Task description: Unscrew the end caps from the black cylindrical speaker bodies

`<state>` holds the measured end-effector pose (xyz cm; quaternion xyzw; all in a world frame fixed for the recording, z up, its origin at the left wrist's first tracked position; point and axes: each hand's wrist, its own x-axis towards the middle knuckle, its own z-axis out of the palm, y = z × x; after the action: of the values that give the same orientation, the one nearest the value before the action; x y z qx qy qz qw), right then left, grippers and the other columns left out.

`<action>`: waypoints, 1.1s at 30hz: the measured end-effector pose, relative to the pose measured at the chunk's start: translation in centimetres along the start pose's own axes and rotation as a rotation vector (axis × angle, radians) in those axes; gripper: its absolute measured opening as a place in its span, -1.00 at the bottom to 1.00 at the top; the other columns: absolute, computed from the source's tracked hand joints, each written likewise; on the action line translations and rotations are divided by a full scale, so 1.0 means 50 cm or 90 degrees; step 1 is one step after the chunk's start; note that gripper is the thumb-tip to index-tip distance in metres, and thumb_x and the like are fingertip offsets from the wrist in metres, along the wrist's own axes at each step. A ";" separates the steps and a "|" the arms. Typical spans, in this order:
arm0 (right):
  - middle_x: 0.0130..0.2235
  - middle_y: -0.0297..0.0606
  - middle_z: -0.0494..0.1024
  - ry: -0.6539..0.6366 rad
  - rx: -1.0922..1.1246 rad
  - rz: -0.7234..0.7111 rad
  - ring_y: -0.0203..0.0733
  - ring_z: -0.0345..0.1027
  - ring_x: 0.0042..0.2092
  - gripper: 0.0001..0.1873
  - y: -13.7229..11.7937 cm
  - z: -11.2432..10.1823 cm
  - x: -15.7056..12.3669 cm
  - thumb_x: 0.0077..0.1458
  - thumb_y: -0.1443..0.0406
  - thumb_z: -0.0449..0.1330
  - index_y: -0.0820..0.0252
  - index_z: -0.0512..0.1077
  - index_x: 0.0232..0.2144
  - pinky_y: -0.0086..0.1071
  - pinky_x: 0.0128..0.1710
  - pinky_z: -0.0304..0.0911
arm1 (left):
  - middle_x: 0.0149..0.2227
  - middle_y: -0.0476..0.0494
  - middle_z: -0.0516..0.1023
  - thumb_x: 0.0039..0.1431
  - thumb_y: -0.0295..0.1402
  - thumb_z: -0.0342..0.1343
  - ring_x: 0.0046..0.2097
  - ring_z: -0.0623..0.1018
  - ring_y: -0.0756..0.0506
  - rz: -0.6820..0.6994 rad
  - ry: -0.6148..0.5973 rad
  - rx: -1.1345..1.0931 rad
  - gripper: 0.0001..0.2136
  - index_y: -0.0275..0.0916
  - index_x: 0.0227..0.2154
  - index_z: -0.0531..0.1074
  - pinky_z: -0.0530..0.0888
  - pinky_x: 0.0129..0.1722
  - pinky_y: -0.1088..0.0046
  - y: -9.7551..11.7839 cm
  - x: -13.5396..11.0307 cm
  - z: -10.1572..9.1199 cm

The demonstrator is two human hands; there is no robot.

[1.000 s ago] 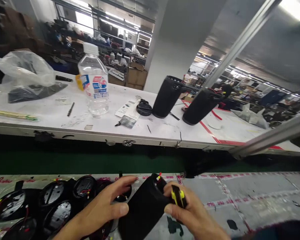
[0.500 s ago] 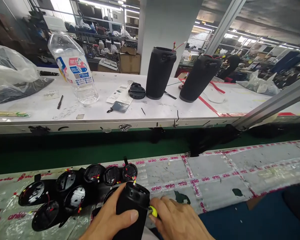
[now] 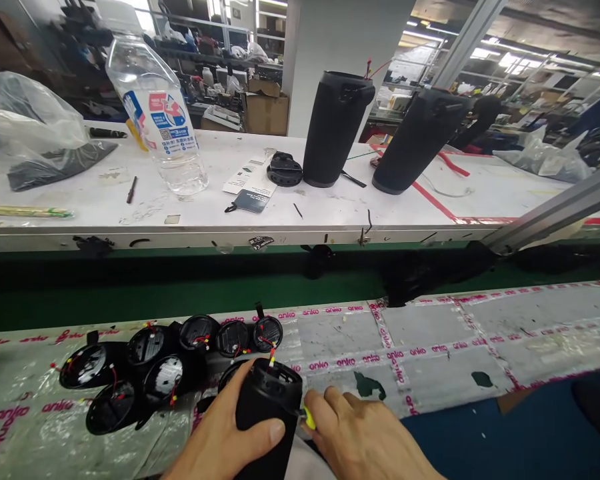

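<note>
My left hand [image 3: 230, 427] is wrapped round a black fabric-covered speaker body [image 3: 270, 437], thumb across its front. The body is tilted, with its open top rim up and a small white-and-yellow connector showing at that rim. Against the right side of the body, just below the rim, my right hand [image 3: 365, 433] has its fingers closed on a small yellow-handled tool [image 3: 309, 418]. Most of the tool is hidden by the fingers and its tip is not clear. Several similar speaker bodies [image 3: 165, 380] lie to the left, open ends facing me, with red and yellow wire connectors.
Plastic sheeting with pink lettering covers the near bench [image 3: 330, 333]. On the white shelf [image 3: 195, 217] beyond stand a water bottle [image 3: 160, 123], two speaker bodies [image 3: 337, 127], a round black part [image 3: 284, 169], tags and plastic bags. A metal post [image 3: 545, 210] slants at the right.
The view has shifted, so the shelf and bench items sit further right and slightly higher. Both hands keep their hold on the speaker body and the yellow-handled tool.
</note>
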<state>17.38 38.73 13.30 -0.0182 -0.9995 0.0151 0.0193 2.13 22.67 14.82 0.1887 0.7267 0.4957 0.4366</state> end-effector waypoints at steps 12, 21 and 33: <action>-0.52 -0.33 0.46 -0.052 -0.054 -0.050 -0.17 0.31 -0.66 -0.76 -0.018 -0.037 0.015 -0.06 0.43 0.17 0.13 0.26 -0.30 -0.26 -0.71 -0.24 | 0.16 -0.20 0.52 -0.13 -0.10 0.35 0.23 0.41 -0.41 -0.012 0.065 0.095 -0.28 -0.11 0.16 0.35 0.30 0.27 0.02 -0.013 -0.008 0.010; -0.28 -0.31 0.63 0.184 0.421 0.219 -0.19 0.53 -0.36 -0.68 -0.010 0.013 -0.021 0.39 0.14 -0.05 0.02 0.29 0.10 -0.39 -0.33 0.38 | 0.16 -0.19 0.52 -0.09 0.04 0.33 0.23 0.43 -0.39 -0.008 0.066 -0.040 -0.29 -0.12 0.13 0.35 0.36 0.23 0.08 -0.016 -0.006 0.002; -0.62 -0.47 0.39 0.036 1.087 0.443 -0.27 0.28 -0.58 -0.31 -0.059 0.083 0.031 0.14 -0.19 0.14 0.18 0.37 0.08 -0.45 -0.55 0.17 | 0.12 -0.27 0.55 -0.05 -0.07 0.33 0.21 0.46 -0.39 -0.080 -0.135 -0.323 -0.23 -0.14 0.25 0.29 0.35 0.24 0.00 -0.019 -0.016 -0.014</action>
<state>15.57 35.71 9.30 -0.2978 -0.5863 0.7520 0.0451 2.12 21.31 14.41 0.0783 0.5400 0.6112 0.5733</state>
